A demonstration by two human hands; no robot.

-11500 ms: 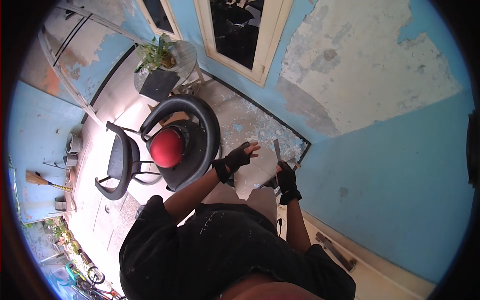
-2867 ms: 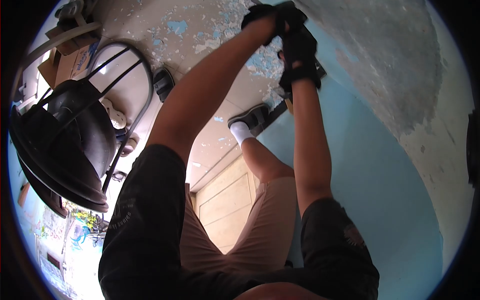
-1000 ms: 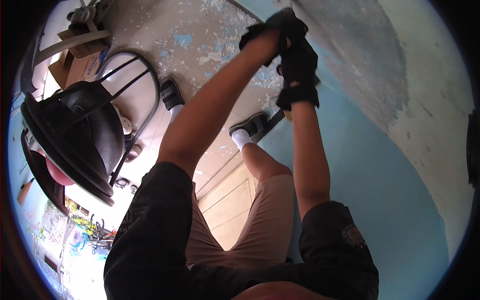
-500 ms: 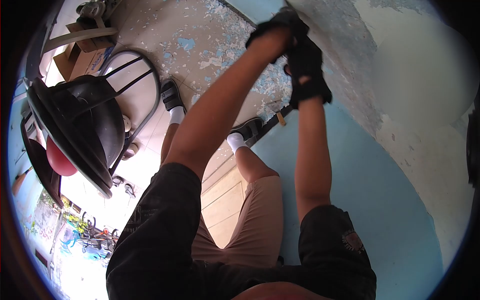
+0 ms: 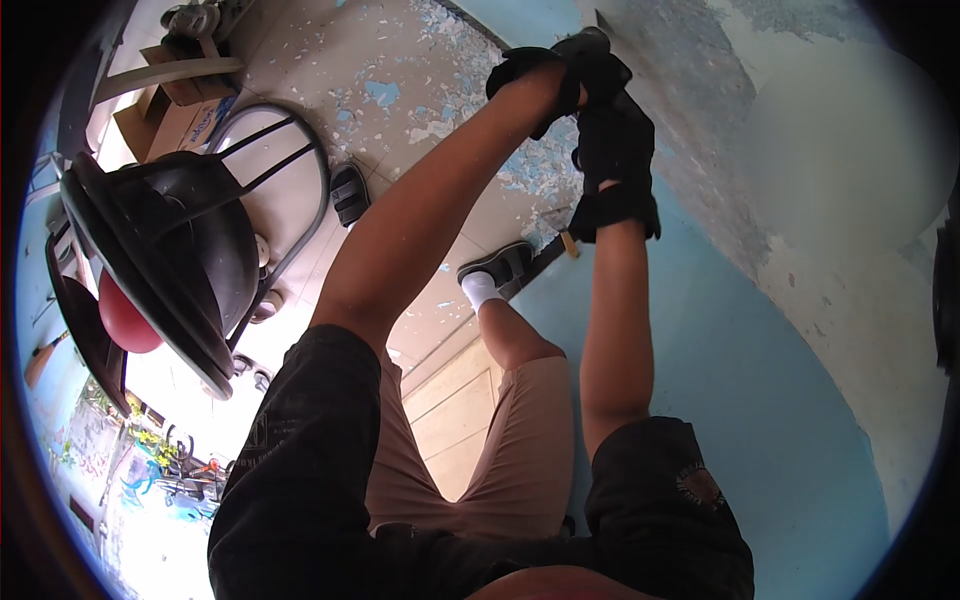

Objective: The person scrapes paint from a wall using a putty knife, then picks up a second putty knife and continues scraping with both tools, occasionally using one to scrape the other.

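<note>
Both my hands wear black gloves and meet high up against the wall (image 5: 690,130). My left hand (image 5: 565,75) is closed at the top, around a dark tool that looks like a scraper (image 5: 602,24); its thin tip points at the wall, and most of it is hidden by the gloves. Just below, my right hand (image 5: 615,145) is pressed close to the left one, its fingers curled. Whether it grips the same handle is hidden. Grey, bare patches show on the wall beside the hands, with light blue paint (image 5: 720,370) lower down.
Paint flakes (image 5: 450,100) litter the tiled floor. A small tan piece (image 5: 570,243) lies by the dark strip near my right slipper (image 5: 510,262). At left stand a black round-seated chair (image 5: 150,270), a red rounded object (image 5: 128,315) and a cardboard box (image 5: 175,125).
My hands have shifted slightly, the right one a little lower in view. My left forearm has swung slightly left and now hides the left sock. The whole view has tilted a little.
</note>
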